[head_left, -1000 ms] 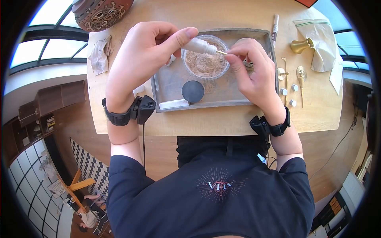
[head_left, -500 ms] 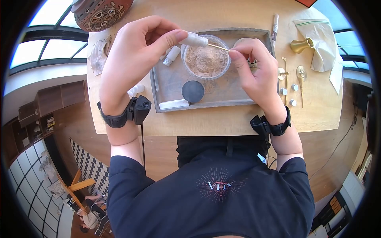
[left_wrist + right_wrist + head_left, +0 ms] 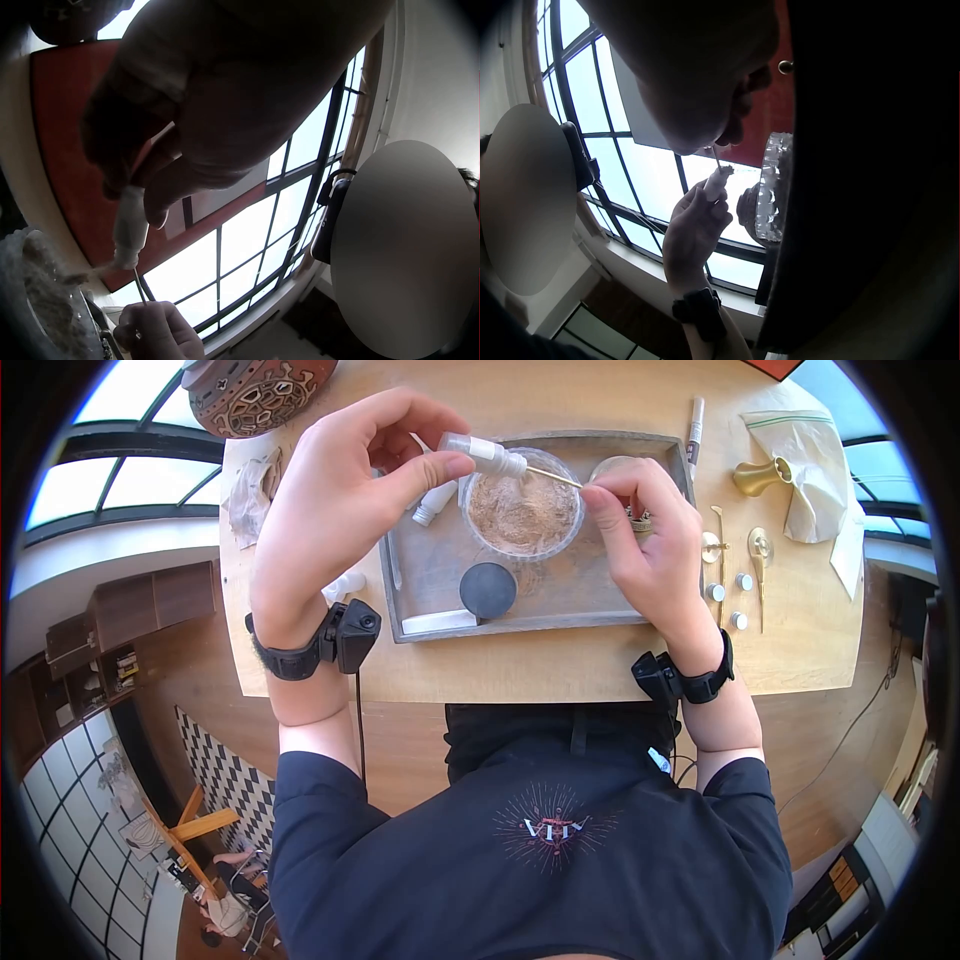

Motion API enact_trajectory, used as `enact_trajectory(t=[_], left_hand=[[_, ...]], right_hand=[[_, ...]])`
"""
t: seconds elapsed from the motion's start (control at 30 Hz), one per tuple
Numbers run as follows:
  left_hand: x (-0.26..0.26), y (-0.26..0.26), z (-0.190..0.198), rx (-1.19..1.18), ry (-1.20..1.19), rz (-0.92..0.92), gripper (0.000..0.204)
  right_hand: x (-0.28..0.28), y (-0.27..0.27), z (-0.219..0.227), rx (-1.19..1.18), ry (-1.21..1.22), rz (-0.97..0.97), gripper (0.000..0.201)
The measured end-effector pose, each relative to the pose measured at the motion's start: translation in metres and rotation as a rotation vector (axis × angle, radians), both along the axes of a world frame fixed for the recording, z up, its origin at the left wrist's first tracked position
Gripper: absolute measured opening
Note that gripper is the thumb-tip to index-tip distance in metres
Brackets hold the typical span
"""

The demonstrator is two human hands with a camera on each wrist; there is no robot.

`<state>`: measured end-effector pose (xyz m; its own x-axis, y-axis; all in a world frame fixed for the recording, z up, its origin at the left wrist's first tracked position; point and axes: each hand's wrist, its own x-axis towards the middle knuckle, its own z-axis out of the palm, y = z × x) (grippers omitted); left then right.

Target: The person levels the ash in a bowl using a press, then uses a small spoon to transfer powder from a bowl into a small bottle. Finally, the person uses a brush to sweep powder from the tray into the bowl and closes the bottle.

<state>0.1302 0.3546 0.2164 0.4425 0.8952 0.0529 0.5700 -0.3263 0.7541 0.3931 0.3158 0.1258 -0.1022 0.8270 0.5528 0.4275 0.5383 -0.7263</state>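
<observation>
A small white bottle (image 3: 484, 455) is pinched between the thumb and fingers of the left hand (image 3: 365, 490), tilted with its mouth toward the right. The right hand (image 3: 645, 540) pinches a thin brass stick (image 3: 555, 476), whose other end is at the bottle's mouth. Below them, a clear bowl (image 3: 468, 525) holds brownish powder (image 3: 520, 518). In the left wrist view the bottle (image 3: 130, 229) hangs mouth down and powder shows at its mouth; the stick (image 3: 139, 286) runs from there to the right hand (image 3: 157, 331).
The bowl stands in a grey tray (image 3: 560, 628) with a dark round lid (image 3: 487, 591), a white block (image 3: 438, 622) and another white bottle (image 3: 433, 505). Right of the tray lie brass tools (image 3: 761, 560), small caps (image 3: 739, 620) and a brass vase (image 3: 760, 477). A patterned pot (image 3: 255, 398) stands back left.
The left hand has moved left, then tipped the bottle slightly mouth down. More of the stick shows outside the bottle. The right hand has shifted slightly right.
</observation>
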Motion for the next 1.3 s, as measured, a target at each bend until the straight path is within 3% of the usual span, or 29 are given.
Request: enact_trajectory(t=[0.47,0.77,0.97,1.3], left_hand=[[0.001,-0.001,0.0,-0.049,-0.022,0.054,0.022],[0.008,-0.002,0.006,-0.058,0.146,0.172,0.048],[0.012,-0.004,0.009,-0.045,0.147,0.198,0.054],[0.013,-0.005,0.01,-0.059,0.154,0.174,0.046]], right_hand=[[-0.002,-0.001,0.004,-0.006,0.007,-0.019,0.008],[-0.002,-0.001,0.005,-0.001,-0.019,0.026,0.009],[0.001,-0.002,0.003,-0.032,-0.06,0.085,0.01],[0.001,-0.002,0.001,-0.082,-0.037,0.093,0.009]])
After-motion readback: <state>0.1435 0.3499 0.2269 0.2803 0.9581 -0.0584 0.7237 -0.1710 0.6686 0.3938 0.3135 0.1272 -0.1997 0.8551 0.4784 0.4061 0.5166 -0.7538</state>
